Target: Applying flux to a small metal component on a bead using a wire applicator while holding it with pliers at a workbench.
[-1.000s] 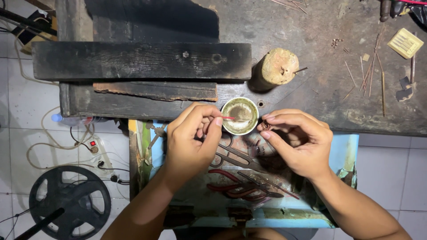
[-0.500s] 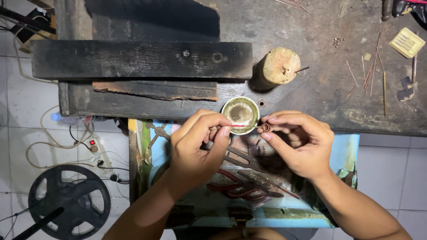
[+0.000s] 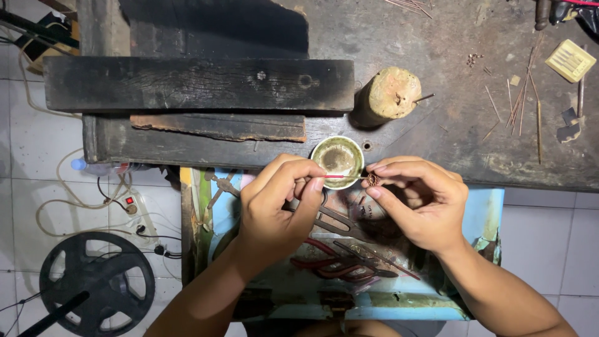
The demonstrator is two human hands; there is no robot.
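Small brown bead (image 3: 373, 180) pinched in right hand (image 3: 419, 203) fingertips, just beside small round bowl (image 3: 337, 161) at workbench (image 3: 437, 137) edge; left hand (image 3: 277, 206) pinches thin red stick (image 3: 342, 176) w/ tip at bead

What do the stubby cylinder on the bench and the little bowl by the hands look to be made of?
Cylinder: apparently raw wood, pale and rough, with a thin pin in its side. Bowl: perhaps glazed ceramic or enamel, judging by its pale smooth rim; the inside is stained murky. The view cannot settle which.
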